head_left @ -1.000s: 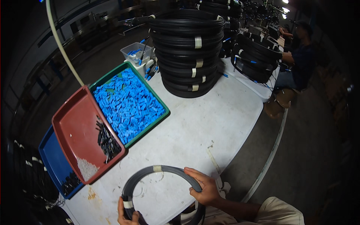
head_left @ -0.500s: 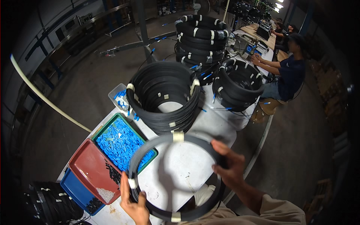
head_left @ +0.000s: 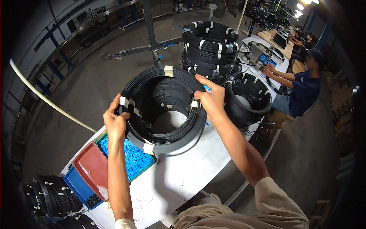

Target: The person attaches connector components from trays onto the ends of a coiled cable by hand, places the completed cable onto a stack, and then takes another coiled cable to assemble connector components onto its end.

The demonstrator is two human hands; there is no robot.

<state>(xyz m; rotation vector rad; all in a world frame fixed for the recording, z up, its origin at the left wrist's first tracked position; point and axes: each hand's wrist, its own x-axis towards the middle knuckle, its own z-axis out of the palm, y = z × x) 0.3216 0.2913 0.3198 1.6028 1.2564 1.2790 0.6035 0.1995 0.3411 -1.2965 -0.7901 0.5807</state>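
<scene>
A coil of black cable (head_left: 146,79), bound with pale tape, is gripped at its left side by my left hand (head_left: 115,121) and at its right side by my right hand (head_left: 211,100). Fingers and thumbs close around its rim. It sits over the mouth of a tall stack of similar black coils (head_left: 164,95). Whether it touches the stack's top I cannot tell. The stack's inner wall shows through the ring. A green tray (head_left: 153,163) full of small blue pieces lies by my left forearm, which partly covers it.
A red tray (head_left: 89,164) and a blue tray (head_left: 74,179) adjoin the green one on the white table (head_left: 194,168). More coil stacks (head_left: 213,49) (head_left: 248,103) stand behind and right. Bundled black coils (head_left: 57,194) lie lower left. A co-worker (head_left: 305,87) sits at right.
Both hands have carried the coil forward, away from me, from above the bare tabletop to over the tall stack. My arms are now stretched out.
</scene>
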